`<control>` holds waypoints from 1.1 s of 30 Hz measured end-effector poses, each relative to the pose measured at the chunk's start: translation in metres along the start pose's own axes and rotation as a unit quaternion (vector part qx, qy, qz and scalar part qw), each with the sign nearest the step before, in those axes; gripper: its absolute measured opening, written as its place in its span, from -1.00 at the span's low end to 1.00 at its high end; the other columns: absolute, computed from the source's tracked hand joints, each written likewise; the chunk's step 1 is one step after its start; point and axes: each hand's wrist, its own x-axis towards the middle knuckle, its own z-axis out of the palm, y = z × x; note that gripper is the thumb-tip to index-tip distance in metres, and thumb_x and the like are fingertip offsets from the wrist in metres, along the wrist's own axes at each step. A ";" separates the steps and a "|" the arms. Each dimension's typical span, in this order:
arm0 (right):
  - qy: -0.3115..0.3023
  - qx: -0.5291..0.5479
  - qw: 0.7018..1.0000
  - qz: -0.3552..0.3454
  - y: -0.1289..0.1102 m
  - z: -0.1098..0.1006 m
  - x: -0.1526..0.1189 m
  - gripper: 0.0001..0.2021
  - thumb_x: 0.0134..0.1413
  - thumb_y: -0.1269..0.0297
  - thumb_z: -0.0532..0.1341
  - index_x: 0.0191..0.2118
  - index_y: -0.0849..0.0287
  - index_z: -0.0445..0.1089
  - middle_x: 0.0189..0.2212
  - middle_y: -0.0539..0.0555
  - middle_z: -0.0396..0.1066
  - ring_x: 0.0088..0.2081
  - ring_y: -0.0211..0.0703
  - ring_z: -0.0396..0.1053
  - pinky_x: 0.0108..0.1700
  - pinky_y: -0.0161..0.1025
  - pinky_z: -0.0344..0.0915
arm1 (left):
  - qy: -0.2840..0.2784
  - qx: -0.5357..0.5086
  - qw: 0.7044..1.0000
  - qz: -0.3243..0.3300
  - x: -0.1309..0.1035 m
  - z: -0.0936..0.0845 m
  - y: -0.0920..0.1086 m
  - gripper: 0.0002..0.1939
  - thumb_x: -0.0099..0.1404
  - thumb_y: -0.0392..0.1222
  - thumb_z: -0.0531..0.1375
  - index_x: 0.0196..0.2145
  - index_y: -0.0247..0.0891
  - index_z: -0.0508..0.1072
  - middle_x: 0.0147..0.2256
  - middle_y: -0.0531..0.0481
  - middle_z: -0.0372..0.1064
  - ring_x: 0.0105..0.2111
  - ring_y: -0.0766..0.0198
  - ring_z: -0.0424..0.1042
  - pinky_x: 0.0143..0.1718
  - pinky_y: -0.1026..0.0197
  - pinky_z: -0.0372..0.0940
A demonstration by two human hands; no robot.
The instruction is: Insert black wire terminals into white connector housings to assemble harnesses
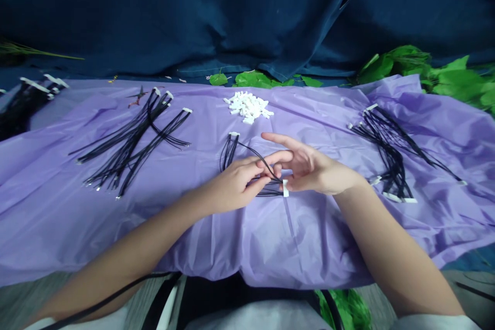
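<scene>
My left hand (235, 184) is closed around thin black wires near the middle of the purple cloth (209, 247). Just right of it is my right hand (309, 167), palm turned up, index finger stretched out and thumb beside a white connector (285, 188). The wires run left from that connector beneath my left fingers, and one loops above them. Behind my left hand, another white connector (234, 134) lies at the top of the same black wires. Whether the right fingertips pinch a wire is too small to tell.
A pile of small white connectors (249, 106) lies beyond my hands. Black wire bundles (131, 139) spread at the left, with small scissors (138, 95) behind them. More bundles (390, 154) lie at the right. Green leaves (456, 80) border the cloth's back right.
</scene>
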 end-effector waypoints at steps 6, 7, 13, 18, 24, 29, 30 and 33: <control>-0.022 0.024 0.999 0.000 -0.001 -0.001 -0.002 -0.10 -0.16 0.63 0.30 0.29 -0.08 -0.01 0.00 0.10 0.33 -0.23 -0.30 0.26 -0.31 -0.40 0.34 | 0.030 0.068 0.996 0.058 -0.005 -0.002 -0.006 -0.79 0.24 -0.44 0.06 -0.23 -0.26 0.42 -0.22 -0.04 0.42 -0.22 0.33 0.42 -0.14 0.28 0.34; -0.023 0.027 0.999 0.001 -0.002 -0.002 -0.003 -0.10 -0.16 0.62 0.30 0.29 -0.08 -0.01 0.00 0.10 0.33 -0.23 -0.30 0.27 -0.31 -0.39 0.35 | 0.036 0.081 0.994 0.061 -0.006 -0.003 -0.008 -0.79 0.24 -0.44 0.07 -0.23 -0.26 0.42 -0.22 -0.04 0.41 -0.23 0.34 0.42 -0.15 0.28 0.34; -0.004 0.039 0.999 -0.002 -0.003 -0.005 -0.004 -0.14 -0.14 0.61 0.30 0.27 -0.07 0.03 0.02 0.10 0.32 -0.24 -0.30 0.27 -0.29 -0.36 0.37 | 0.092 0.154 0.977 0.113 -0.009 -0.014 -0.005 -0.89 0.25 -0.41 0.13 -0.36 -0.30 0.43 -0.29 -0.04 0.40 -0.26 0.37 0.41 -0.18 0.32 0.34; -0.002 0.074 0.997 -0.010 -0.001 -0.010 -0.001 -0.11 -0.19 0.67 0.29 0.26 -0.10 0.04 0.01 0.06 0.32 -0.23 -0.30 0.28 -0.23 -0.29 0.42 | 0.092 0.223 0.962 0.128 -0.013 -0.018 0.003 -0.89 0.25 -0.41 0.13 -0.28 -0.30 0.41 -0.29 -0.03 0.40 -0.26 0.35 0.39 -0.18 0.27 0.34; -0.008 0.100 0.995 -0.017 0.005 -0.015 0.002 -0.09 -0.21 0.71 0.25 0.24 -0.18 0.03 0.02 0.02 0.31 -0.26 -0.33 0.29 -0.25 -0.28 0.44 | 0.109 0.295 0.937 0.152 -0.019 -0.023 0.009 -0.82 0.20 -0.43 0.16 -0.22 -0.29 0.40 -0.26 -0.03 0.42 -0.30 0.33 0.39 -0.27 0.27 0.35; -0.002 0.090 0.996 -0.003 0.005 -0.012 0.005 -0.07 -0.23 0.68 0.27 0.25 -0.18 0.01 0.04 0.02 0.29 -0.22 -0.30 0.30 -0.25 -0.29 0.43 | 0.137 0.293 0.935 0.142 -0.021 -0.021 0.011 -0.84 0.21 -0.40 0.16 -0.24 -0.26 0.40 -0.29 0.01 0.42 -0.32 0.35 0.39 -0.26 0.29 0.35; 0.000 0.087 0.996 -0.002 0.005 -0.012 0.005 -0.06 -0.23 0.67 0.27 0.25 -0.19 0.00 0.05 0.03 0.29 -0.23 -0.30 0.31 -0.25 -0.30 0.43 | 0.140 0.291 0.937 0.135 -0.021 -0.021 0.011 -0.85 0.21 -0.39 0.16 -0.24 -0.26 0.40 -0.29 0.01 0.42 -0.31 0.36 0.40 -0.25 0.29 0.34; 0.004 0.082 0.997 0.003 0.005 -0.012 0.005 -0.05 -0.25 0.65 0.28 0.25 -0.20 0.00 0.05 0.02 0.29 -0.24 -0.30 0.30 -0.27 -0.30 0.42 | 0.140 0.297 0.938 0.111 -0.022 -0.022 0.009 -0.88 0.24 -0.33 0.16 -0.24 -0.24 0.42 -0.30 0.01 0.43 -0.31 0.36 0.41 -0.24 0.29 0.34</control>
